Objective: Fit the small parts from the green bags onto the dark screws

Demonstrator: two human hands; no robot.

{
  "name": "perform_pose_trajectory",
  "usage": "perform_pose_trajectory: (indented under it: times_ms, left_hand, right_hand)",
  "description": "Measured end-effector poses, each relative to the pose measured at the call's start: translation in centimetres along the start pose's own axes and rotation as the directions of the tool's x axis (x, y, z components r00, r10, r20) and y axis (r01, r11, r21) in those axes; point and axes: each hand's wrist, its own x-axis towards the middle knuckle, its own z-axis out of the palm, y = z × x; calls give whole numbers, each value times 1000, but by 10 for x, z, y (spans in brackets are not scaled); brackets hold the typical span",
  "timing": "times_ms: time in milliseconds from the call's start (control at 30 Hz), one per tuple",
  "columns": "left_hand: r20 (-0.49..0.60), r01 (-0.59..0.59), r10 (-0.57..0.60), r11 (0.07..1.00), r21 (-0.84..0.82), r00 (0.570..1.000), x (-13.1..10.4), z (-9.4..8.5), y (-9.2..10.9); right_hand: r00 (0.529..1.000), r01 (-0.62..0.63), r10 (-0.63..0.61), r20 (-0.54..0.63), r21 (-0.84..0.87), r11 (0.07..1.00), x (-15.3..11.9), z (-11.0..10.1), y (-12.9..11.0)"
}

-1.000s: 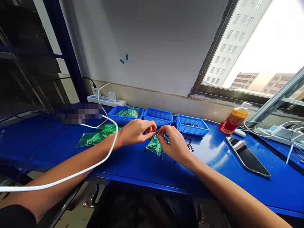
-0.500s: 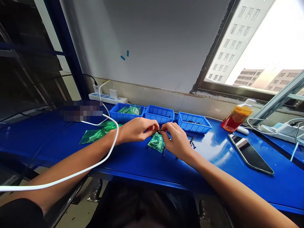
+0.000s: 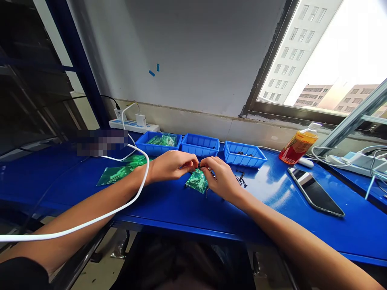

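My left hand (image 3: 173,165) and my right hand (image 3: 222,175) meet fingertip to fingertip above the blue table (image 3: 169,201). Both pinch a small black part (image 3: 199,165) between them; its shape is too small to make out. Just below the fingers lies a small green bag (image 3: 197,181) with pale strips inside. Black screws (image 3: 241,178) are scattered to the right, some partly hidden by my right hand. More green bags (image 3: 121,172) lie beside my left forearm.
Behind the hands stand three blue bins: left with green bags (image 3: 159,149), middle (image 3: 200,151), right with small dark parts (image 3: 244,161). A bottle (image 3: 298,145), phone (image 3: 316,191) and power strips (image 3: 134,125) lie around. A white cable (image 3: 99,217) crosses my left forearm.
The whole view has shifted slightly, so things appear a little further left. Both hands stay together at the small black part, with only slight finger movement.
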Motion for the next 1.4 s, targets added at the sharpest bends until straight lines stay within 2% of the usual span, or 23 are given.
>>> perform_pose_trajectory:
  times_ms: [333,800,1033,1400]
  left_hand:
    - [33,44,-45,999,31,998,2,0,1]
    - [-45,67,-66,998,18,997,1,1,6]
    - [-33,57,-55,997,47,998,0,1,6]
    - [7,25,-25,1000,5,1000,1,1,5]
  right_hand:
    - [996,-91,90,-19,-17,996,5,-5,6]
    - [998,-46,46,-44,-6,999,1,-4,-3]
    - [996,-65,63,-63,-27,998,2,-5,-2]
    - [997,-41,39,-59,-24,999,2,-5,-3]
